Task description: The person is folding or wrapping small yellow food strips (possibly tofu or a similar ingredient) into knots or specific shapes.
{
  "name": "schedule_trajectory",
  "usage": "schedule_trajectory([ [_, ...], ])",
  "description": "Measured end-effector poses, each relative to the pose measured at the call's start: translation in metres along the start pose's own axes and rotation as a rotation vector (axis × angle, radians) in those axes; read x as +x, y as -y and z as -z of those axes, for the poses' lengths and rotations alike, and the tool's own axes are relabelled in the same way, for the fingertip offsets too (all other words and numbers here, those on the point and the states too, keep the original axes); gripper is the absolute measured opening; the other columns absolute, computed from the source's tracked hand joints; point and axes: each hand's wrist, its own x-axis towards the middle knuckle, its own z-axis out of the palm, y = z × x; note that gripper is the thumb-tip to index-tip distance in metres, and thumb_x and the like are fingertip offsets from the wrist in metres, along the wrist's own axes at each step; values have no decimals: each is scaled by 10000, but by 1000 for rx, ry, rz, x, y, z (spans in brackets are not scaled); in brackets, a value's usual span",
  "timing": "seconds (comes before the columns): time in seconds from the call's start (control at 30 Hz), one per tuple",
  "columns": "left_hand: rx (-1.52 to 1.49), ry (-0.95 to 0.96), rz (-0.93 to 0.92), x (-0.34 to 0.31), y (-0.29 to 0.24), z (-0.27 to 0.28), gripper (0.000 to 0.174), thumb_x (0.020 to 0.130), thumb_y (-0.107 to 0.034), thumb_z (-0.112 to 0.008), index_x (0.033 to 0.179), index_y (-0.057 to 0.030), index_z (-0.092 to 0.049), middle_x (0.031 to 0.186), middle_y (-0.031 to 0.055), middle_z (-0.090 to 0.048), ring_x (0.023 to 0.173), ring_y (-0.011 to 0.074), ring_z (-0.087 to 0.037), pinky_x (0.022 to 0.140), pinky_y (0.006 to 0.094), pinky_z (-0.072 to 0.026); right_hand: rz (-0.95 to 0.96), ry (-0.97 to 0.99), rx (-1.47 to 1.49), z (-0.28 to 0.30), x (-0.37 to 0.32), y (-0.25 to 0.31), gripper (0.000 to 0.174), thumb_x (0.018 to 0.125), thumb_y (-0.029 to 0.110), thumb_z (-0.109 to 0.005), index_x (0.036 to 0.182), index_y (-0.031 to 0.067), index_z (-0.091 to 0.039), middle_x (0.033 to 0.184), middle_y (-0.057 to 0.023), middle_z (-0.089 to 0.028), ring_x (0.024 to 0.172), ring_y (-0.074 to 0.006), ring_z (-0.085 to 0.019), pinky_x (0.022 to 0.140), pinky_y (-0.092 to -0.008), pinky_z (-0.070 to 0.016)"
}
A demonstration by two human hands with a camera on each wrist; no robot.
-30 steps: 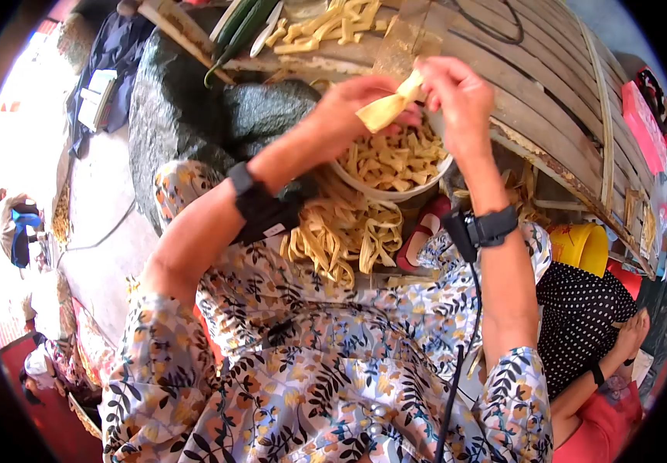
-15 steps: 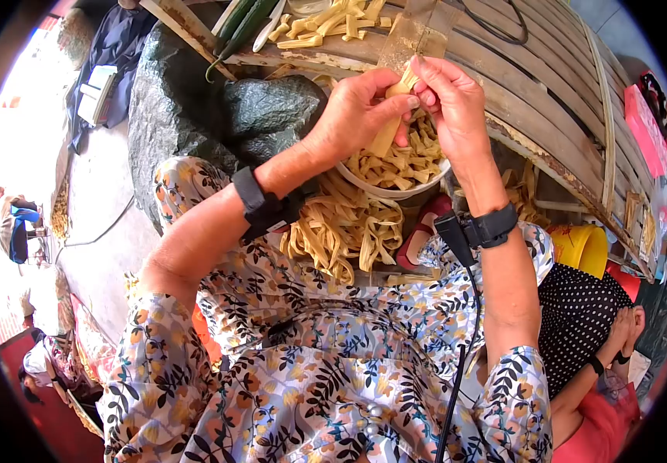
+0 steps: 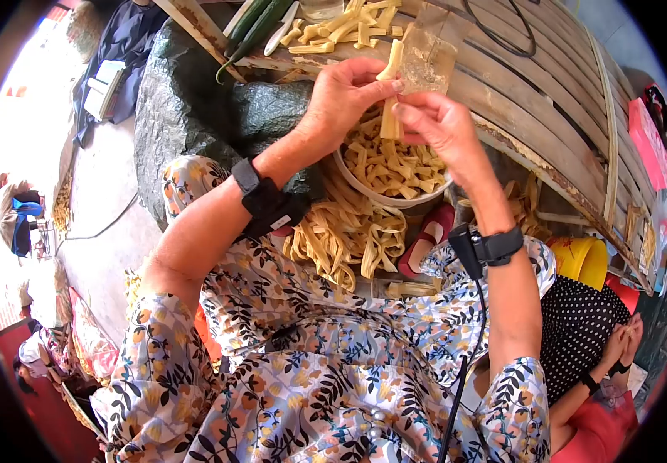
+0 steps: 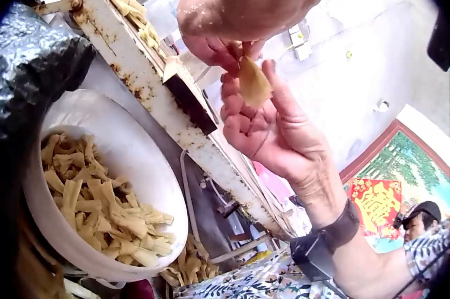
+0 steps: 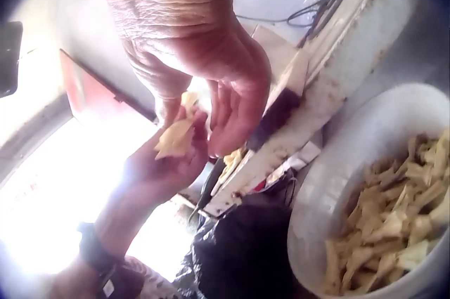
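Observation:
Between both hands, above a white bucket (image 3: pixel 364 197), is a short pale yellow strip (image 3: pixel 390 123), apparently tofu skin. It stands nearly upright in the head view, its narrow middle partly hidden by fingertips. My left hand (image 3: pixel 341 100) pinches it between thumb and fingers from the left. From the right, my right hand (image 3: pixel 443 135) pinches it near the middle, thumb and forefinger together. In the left wrist view its flared end (image 4: pixel 254 85) faces the camera. Inside the bucket lie many knotted yellow pieces (image 4: pixel 105 208).
Long loose yellow strips (image 3: pixel 341 239) are heaped before the bucket. A slatted wooden table (image 3: pixel 534 100) with a rusty edge stands beyond, bearing yellow pieces (image 3: pixel 349 27) and green cucumbers (image 3: pixel 260 31). Dark plastic sheeting (image 3: pixel 171 116) lies left. Another person's hands (image 3: pixel 619 343) show at lower right.
A second ago the strip slanted in my right fingers, my left hand blurred beside it. Both hands then closed in on it; now it is upright and the right hand sits lower.

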Motion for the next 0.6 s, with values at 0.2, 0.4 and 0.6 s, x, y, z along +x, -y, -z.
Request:
schedule_trajectory([
  [0.2, 55, 192, 136, 3, -8, 16, 250, 826, -162, -604, 1034, -24, -583, 914, 16, -604, 808, 80, -561, 772, 211, -442, 52, -27, -30, 10, 3, -4, 148, 787, 84, -636, 897, -14, -624, 768, -30, -628, 679, -60, -560, 610, -202, -463],
  [0.4, -58, 349, 195, 12, -9, 22, 215, 850, -147, -569, 1021, -16, -586, 882, 10, -591, 787, 73, -554, 784, 211, -445, 192, -41, -174, 21, 4, -2, 126, 801, 90, -627, 887, 1, -652, 734, 10, -613, 681, -40, -528, 598, -185, -430],
  [0.6, -181, 273, 137, 29, -18, 11, 177, 858, -129, -553, 986, -9, -579, 891, 31, -594, 799, 103, -575, 769, 222, -465, 181, -156, 30, 39, 14, 12, 177, 811, 100, -618, 955, -3, -632, 811, -22, -627, 677, -69, -567, 627, -194, -473],
])
